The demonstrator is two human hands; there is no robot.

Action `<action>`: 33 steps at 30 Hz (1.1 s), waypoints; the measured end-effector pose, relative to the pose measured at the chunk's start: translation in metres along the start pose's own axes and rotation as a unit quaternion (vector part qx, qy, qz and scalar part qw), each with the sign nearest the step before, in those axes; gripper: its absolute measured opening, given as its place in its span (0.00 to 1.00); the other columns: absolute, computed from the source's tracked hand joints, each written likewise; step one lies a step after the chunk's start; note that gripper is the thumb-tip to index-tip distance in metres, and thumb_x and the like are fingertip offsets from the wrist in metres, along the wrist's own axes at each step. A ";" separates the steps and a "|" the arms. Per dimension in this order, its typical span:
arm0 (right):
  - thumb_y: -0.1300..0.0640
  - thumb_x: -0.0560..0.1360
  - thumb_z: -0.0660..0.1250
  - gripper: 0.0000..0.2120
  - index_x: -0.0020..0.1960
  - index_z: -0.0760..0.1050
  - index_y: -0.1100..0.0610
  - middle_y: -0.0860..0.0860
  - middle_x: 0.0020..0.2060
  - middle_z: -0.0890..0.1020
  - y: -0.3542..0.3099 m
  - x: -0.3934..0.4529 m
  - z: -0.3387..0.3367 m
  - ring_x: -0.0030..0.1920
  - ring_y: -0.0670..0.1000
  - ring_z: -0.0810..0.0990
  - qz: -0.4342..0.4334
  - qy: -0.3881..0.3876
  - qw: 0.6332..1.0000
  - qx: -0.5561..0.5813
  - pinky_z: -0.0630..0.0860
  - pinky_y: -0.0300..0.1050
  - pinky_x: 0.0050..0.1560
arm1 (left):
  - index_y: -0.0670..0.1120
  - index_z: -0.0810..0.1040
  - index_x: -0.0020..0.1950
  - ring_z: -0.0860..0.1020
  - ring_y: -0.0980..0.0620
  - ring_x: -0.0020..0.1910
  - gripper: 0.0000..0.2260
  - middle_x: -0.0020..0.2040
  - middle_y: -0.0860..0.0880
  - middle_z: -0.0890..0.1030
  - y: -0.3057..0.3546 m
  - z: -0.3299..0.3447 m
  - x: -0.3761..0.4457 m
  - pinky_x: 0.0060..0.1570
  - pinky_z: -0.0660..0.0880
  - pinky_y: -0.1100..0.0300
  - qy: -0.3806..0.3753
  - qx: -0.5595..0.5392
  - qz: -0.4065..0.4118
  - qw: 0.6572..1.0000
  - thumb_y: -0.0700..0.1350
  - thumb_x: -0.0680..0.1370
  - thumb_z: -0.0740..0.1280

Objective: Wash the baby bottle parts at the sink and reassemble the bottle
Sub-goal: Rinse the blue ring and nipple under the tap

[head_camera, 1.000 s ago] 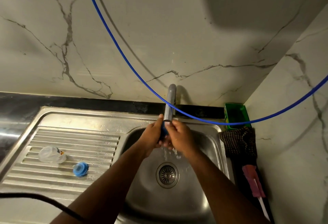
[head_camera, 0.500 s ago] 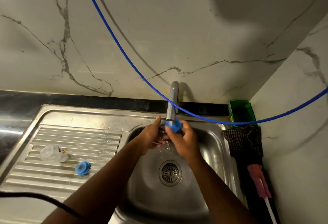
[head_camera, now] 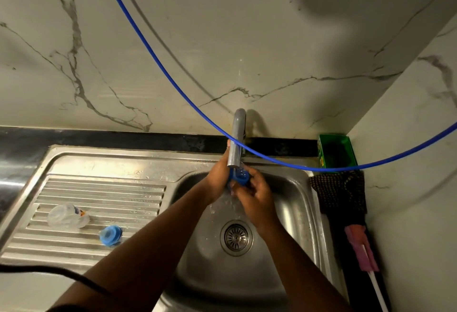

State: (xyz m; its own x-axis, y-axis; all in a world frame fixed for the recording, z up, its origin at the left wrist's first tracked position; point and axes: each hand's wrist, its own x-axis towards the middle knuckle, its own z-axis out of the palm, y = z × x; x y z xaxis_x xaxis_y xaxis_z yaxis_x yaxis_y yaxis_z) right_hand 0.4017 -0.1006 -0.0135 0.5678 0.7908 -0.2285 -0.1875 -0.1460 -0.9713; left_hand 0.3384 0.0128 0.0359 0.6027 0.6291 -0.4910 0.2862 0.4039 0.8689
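I am holding a blue bottle part (head_camera: 239,177) right under the mouth of the gray tap (head_camera: 237,138), over the basin of the steel sink (head_camera: 291,203). My right hand (head_camera: 257,195) is curling its fingers around the blue part from the right, so that grip is clamped on it. My left hand (head_camera: 218,178) is pressing against the part from the left, with its thumb raised beside the tap; its fingers are hidden behind the part, so I cannot tell whether that grip is closed on it or only touching it. Water is running down below my hands toward the round drain (head_camera: 236,237).

On the ribbed drainboard (head_camera: 138,195) to my left, 2 more pieces are lying: the clear bottle body (head_camera: 66,215) is resting on its side, and a second blue ring (head_camera: 110,235) is sitting just to the right of it, apart from it. Both are well away from my hands.

A blue hose (head_camera: 158,62) is sweeping across the marble wall (head_camera: 222,27), passing in front of the tap and on to the right edge. In the far right corner a green container (head_camera: 336,151) is standing, with a dark checked cloth (head_camera: 338,193) hanging just in front of it. Nearer to me along the right of the sink, a pink bottle brush (head_camera: 361,250) with a white handle is lying on the dark table (head_camera: 14,161). A black cable (head_camera: 49,271) is crossing the lower left corner over my left arm.
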 end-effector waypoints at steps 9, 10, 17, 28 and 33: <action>0.41 0.82 0.62 0.20 0.51 0.82 0.57 0.54 0.35 0.83 0.039 -0.008 0.001 0.28 0.47 0.76 0.322 0.013 0.910 0.262 0.68 0.39 0.27 | 0.50 0.68 0.78 0.74 0.51 0.71 0.22 0.71 0.49 0.76 -0.061 -0.038 -0.035 0.62 0.69 0.66 0.007 0.303 0.070 0.950 0.53 0.84 0.63; 0.40 0.82 0.61 0.22 0.49 0.80 0.58 0.54 0.32 0.81 0.052 -0.012 -0.001 0.25 0.47 0.75 0.374 0.025 0.875 0.307 0.67 0.37 0.22 | 0.51 0.66 0.79 0.72 0.50 0.73 0.25 0.74 0.48 0.74 -0.082 -0.047 -0.047 0.66 0.67 0.64 0.001 0.383 0.054 0.922 0.53 0.83 0.64; 0.42 0.80 0.69 0.19 0.55 0.77 0.58 0.59 0.35 0.84 0.071 -0.063 -0.008 0.26 0.51 0.81 0.360 0.068 0.905 0.217 0.78 0.41 0.25 | 0.47 0.70 0.77 0.70 0.49 0.75 0.31 0.75 0.48 0.73 -0.185 -0.103 -0.126 0.79 0.58 0.51 -0.083 0.594 0.024 0.800 0.63 0.78 0.57; 0.48 0.79 0.72 0.16 0.65 0.81 0.50 0.47 0.53 0.84 0.089 -0.122 -0.022 0.53 0.46 0.82 -0.086 0.062 0.935 -0.338 0.75 0.36 0.53 | 0.50 0.85 0.56 0.84 0.54 0.53 0.18 0.52 0.53 0.87 -0.229 -0.138 -0.178 0.67 0.66 0.55 -0.013 0.643 0.151 0.750 0.57 0.73 0.63; 0.41 0.75 0.71 0.17 0.60 0.82 0.48 0.49 0.55 0.86 0.091 -0.130 -0.017 0.58 0.52 0.83 -0.023 -0.069 0.871 -0.485 0.79 0.45 0.55 | 0.47 0.81 0.64 0.79 0.47 0.66 0.22 0.67 0.45 0.80 -0.232 -0.147 -0.187 0.67 0.74 0.45 0.012 0.642 0.168 0.748 0.56 0.77 0.60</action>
State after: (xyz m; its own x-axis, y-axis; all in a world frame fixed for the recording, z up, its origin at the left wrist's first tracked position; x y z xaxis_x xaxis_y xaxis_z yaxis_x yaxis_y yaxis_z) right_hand 0.3246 -0.2264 -0.0731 0.4417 0.8638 -0.2425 0.6375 -0.4924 -0.5926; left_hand 0.0495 -0.1008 -0.0833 0.7924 0.5695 -0.2185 0.6100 -0.7409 0.2809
